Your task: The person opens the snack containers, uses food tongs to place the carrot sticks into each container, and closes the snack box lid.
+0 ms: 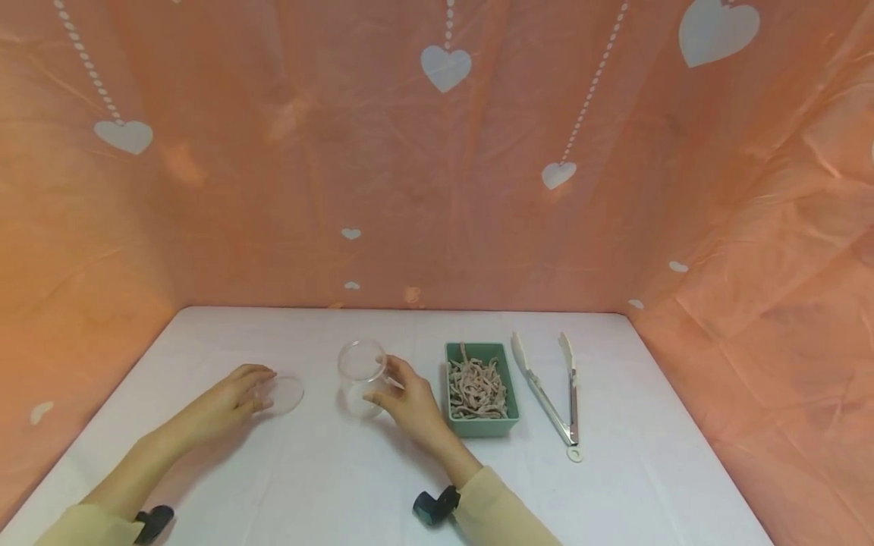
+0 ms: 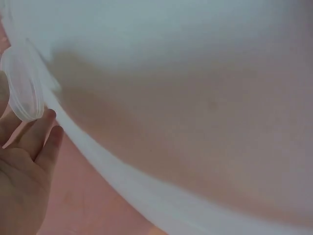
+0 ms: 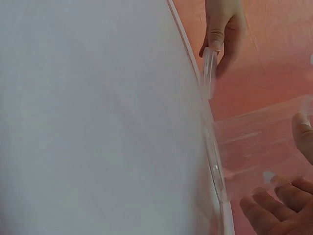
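My left hand (image 1: 232, 400) pinches a round clear plastic lid (image 1: 288, 395) by its edge, over the left part of the table. Its thumb and fingers also show around the lid (image 2: 25, 85) in the left wrist view. Near the middle, my right hand (image 1: 418, 403) holds a clear plastic jar (image 1: 353, 388) from its right side, thumb in front and fingers behind. The jar stands upright with its round mouth uncovered, and nothing shows inside it. In the right wrist view a gap separates the lid (image 3: 209, 73) from the jar (image 3: 261, 149).
Right of my right hand stands a green rectangular container (image 1: 482, 428) filled with greyish-brown strips (image 1: 478, 388). Metal tongs (image 1: 551, 402) with pale tips lie spread beside it. A white cloth (image 1: 328, 485) covers the table, and an orange curtain with hearts (image 1: 382, 174) encloses it.
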`<state>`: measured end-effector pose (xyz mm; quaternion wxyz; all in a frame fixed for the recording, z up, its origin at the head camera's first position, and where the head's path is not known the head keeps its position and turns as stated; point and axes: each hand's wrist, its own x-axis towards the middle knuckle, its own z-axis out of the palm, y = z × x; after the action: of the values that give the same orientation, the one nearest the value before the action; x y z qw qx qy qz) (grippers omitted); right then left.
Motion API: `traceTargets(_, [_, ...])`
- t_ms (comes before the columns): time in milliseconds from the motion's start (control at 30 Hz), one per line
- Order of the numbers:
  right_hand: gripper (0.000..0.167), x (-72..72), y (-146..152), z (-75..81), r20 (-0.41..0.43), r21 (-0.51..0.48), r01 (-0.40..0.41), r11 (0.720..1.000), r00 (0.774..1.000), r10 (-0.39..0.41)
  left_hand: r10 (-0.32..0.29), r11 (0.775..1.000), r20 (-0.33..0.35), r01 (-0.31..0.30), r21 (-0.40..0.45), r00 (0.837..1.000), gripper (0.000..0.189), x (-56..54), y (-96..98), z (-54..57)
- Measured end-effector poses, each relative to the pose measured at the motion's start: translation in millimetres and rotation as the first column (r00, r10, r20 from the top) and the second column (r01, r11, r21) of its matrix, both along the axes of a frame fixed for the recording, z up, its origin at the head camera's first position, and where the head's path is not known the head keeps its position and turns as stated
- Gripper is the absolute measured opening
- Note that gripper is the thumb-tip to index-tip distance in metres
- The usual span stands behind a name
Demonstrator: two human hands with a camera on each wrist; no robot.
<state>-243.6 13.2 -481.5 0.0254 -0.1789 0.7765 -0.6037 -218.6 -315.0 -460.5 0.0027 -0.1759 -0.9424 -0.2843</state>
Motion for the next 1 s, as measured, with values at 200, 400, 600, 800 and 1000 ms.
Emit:
traceTargets(200, [0.065,-0.4,-0.7,0.1,0.002,-0.003,0.006,1.0,1.0,-0.006,-0.02,0.999,-0.037,0.018,-0.047,0.999,0.046,-2.3,-2.8,-3.9])
traceTargets(400, [0.065,0.0,-0.9,-2.3,-0.005,-0.008,0.006,1.0,1.0,-0.006,-0.02,0.998,-0.047,0.017,-0.067,0.999,0.042,-1.9,-4.0,-10.1])
traceTargets(600, [0.064,-0.1,-0.8,-2.4,-0.01,-0.001,0.006,1.0,1.0,-0.006,-0.01,0.995,-0.038,0.006,-0.096,0.999,0.051,-2.1,-4.3,-11.5])
traceTargets(800, [0.065,0.7,-1.4,-1.4,-0.009,-0.013,0.005,1.0,1.0,-0.005,-0.021,0.996,-0.021,0.02,-0.082,1.0,0.065,-0.6,0.4,-5.1])
traceTargets(1000, [0.067,0.9,0.3,0.3,0.003,0.014,0.007,1.0,1.0,-0.007,-0.019,1.0,-0.044,0.019,-0.007,0.999,0.074,-0.9,14.0,9.0])
